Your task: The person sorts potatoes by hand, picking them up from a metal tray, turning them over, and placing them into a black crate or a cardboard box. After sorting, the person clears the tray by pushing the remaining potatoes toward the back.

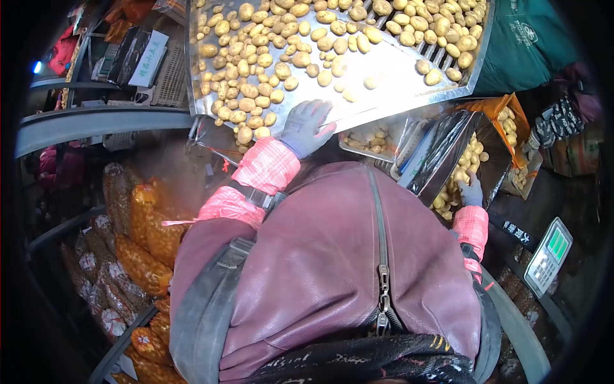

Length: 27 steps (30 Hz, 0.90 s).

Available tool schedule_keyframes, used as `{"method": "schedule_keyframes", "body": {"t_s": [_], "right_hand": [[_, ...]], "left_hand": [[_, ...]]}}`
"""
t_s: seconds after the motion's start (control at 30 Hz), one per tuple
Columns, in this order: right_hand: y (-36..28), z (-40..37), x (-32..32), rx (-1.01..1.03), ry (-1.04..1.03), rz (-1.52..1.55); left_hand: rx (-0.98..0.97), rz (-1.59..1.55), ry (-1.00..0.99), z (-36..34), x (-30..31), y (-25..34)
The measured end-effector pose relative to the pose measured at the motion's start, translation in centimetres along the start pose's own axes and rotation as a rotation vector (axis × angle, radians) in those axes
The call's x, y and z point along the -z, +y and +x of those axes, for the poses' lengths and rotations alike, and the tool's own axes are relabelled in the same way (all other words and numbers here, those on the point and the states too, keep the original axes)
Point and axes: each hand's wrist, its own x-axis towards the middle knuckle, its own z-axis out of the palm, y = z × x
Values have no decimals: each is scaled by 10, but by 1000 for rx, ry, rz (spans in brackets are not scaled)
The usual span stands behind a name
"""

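Observation:
My left hand [306,127], in a grey-purple glove, rests at the near edge of a shiny metal sorting tray [384,96]. Its fingers lie flat on the metal and hold nothing. Many potatoes [262,61] are spread over the tray, thickest at the left and upper right. Low on the right, my gloved right hand [472,191] reaches to a box lined with dark plastic [448,137]. The fingers I can see there are apart, beside the potatoes [462,168] inside; part of the hand is hard to make out.
Orange mesh sacks of potatoes [153,224] are piled at lower left. A digital scale [547,259] stands at right, near a curved metal rail [521,333]. Another person's patterned sleeve [556,121] shows beyond an orange-lined box [511,112]. A smaller crate of potatoes [371,142] sits below the tray.

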Motion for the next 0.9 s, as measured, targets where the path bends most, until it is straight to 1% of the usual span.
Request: {"method": "schedule_keyframes", "body": {"t_s": [0.07,0.1,0.17,0.23,0.3,0.37,0.4,0.43,0.5,0.53,0.63,0.73,0.77,0.83,0.9], "right_hand": [[6,12,-4,325,223,-264],[-19,16,-10,271,171,-7],[-115,12,-18,407,115,-172],[-198,9,-44,403,55,-127],[-238,31,-74,753,7,-261],[-282,45,-108,860,-52,-478],[-301,50,-125,946,-53,-596],[-314,59,-143,960,-110,-678],[-334,73,-178,980,-212,-856],[-349,68,-193,915,-323,-814],[-380,61,-249,842,-401,-817],[-403,72,-273,711,-657,-193],[-410,74,-275,844,-553,-102],[-413,116,-280,1036,-226,-146],[-423,136,-262,1055,89,-497]], "left_hand": [[40,10,-28,-3,-2,0],[40,9,-30,-5,-3,-1],[32,8,-50,-3,-5,-2],[32,11,-83,-4,-5,-4],[23,29,-78,-4,-10,-8],[16,33,-42,-8,-15,-11],[9,24,-11,-10,-17,-12],[4,18,25,-10,-16,-12],[51,50,-32,-11,-12,-11],[67,56,-63,-10,-11,-9],[61,69,9,-13,-18,-12],[-5,55,61,-10,-22,-17],[-4,47,61,-10,-22,-18],[-5,26,51,-11,-18,-16],[-32,39,111,-12,-22,-19]]}}
